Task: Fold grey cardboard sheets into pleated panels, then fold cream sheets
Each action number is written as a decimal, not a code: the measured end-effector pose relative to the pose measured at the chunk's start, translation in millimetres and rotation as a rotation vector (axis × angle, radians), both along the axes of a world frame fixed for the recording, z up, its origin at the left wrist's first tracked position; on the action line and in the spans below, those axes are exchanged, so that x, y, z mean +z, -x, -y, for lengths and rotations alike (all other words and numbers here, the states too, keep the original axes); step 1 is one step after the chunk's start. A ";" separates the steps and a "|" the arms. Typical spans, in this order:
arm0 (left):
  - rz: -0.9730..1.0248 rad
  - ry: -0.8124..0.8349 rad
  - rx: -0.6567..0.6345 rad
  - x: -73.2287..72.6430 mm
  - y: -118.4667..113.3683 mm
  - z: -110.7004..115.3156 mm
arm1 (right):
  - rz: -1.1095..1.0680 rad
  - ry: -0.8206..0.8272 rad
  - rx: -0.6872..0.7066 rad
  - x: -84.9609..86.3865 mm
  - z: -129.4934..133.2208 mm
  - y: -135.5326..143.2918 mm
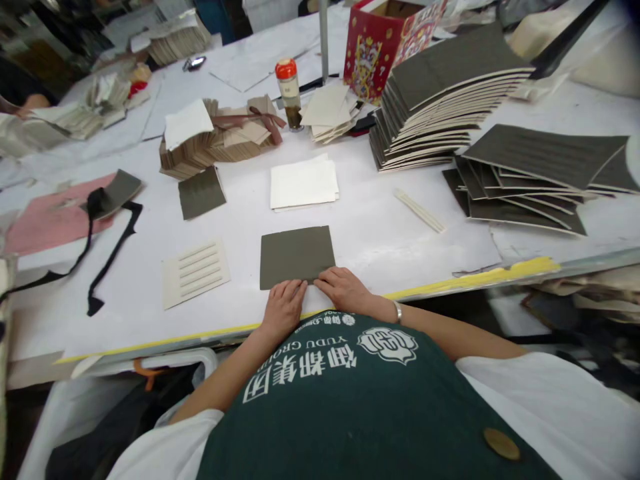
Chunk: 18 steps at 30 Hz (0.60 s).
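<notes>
A dark grey rectangular sheet [297, 256] lies flat near the table's front edge. My left hand [286, 305] rests on its near edge, fingertips bent down on it. Beside it, my right hand [343, 288] touches the near right corner with its fingers close together. Whether either hand grips the sheet is hard to tell. White sheets [303, 183] lie just beyond. To the left are a cream card with raised strips [197, 272] and a small dark square [201, 193].
Dark board stacks [425, 100] and more dark boards [540, 167] fill the right side. Brown bundles [215, 137], a red-lidded jar [289, 93] and a red box [375, 50] stand behind. Black ribbon [113, 257] and pink material [55, 213] lie left. Thin strips [419, 210] lie right.
</notes>
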State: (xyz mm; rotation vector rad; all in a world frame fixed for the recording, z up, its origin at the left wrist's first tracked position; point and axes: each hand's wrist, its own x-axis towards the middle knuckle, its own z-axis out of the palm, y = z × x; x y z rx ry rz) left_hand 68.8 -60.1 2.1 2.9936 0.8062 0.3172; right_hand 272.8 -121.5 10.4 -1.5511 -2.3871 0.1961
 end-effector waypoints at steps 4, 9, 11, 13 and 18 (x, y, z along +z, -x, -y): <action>-0.035 -0.016 -0.053 -0.1 -11.4 -1.3 | 0.078 -0.011 -0.015 -1.1 -3.6 14.4; 0.035 0.011 -0.006 0.6 21.8 -12.3 | 0.105 -0.030 -0.151 -4.6 11.8 7.3; 0.077 0.000 0.059 2.1 44.1 -18.6 | 0.111 -0.041 -0.215 -5.3 20.1 -0.1; 0.093 -0.008 0.122 5.1 58.4 -25.4 | 0.112 -0.032 -0.267 -2.7 23.1 -4.8; 0.125 0.010 0.186 9.6 28.5 -36.7 | -0.012 -0.031 -0.346 5.1 -0.1 10.0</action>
